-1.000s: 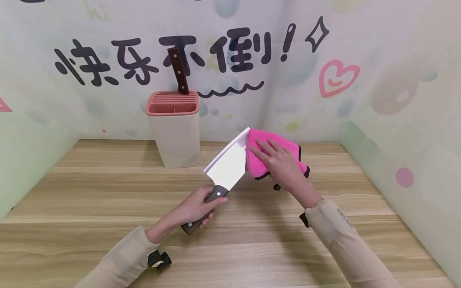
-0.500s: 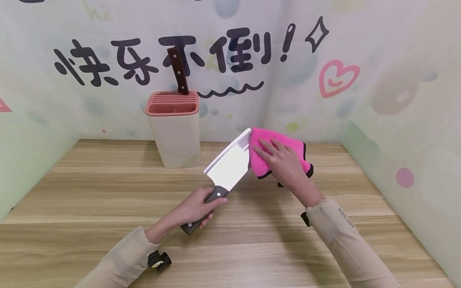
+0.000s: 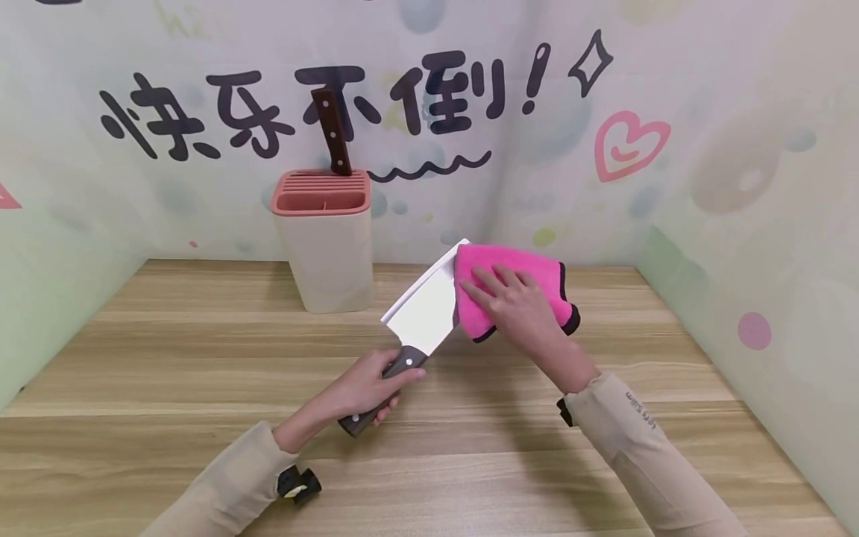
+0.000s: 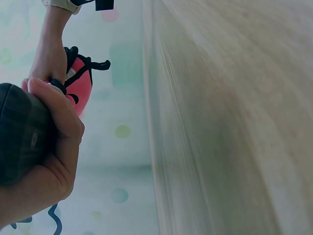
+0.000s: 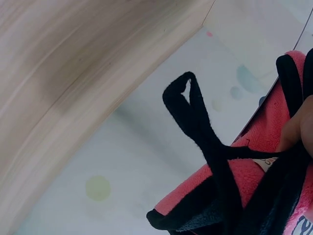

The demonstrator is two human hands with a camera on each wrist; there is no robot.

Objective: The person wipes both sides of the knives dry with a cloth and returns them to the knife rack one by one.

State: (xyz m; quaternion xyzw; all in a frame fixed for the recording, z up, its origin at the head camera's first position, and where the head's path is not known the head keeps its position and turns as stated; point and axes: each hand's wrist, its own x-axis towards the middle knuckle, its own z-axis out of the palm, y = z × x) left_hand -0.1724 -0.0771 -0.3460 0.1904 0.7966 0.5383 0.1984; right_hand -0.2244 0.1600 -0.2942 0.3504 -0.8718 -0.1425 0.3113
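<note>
My left hand grips the dark riveted handle of a cleaver, held above the table with its blade slanting up to the right. In the left wrist view, the fingers curl round the handle end. My right hand holds a folded pink cloth with black edging over the far end of the blade, fingers spread on top. In the right wrist view, the thumb presses the cloth from below, and a black loop hangs from it. The cloth hides the blade's far end.
A white knife block with a pink slotted top stands at the back, left of the cleaver. A brown-handled knife stands in one slot. The wooden table ends at a printed backdrop with side walls.
My right hand and the cloth slid slightly right, uncovering more blade, then came back left and a little down over it. The left hand and cleaver stayed almost still.
</note>
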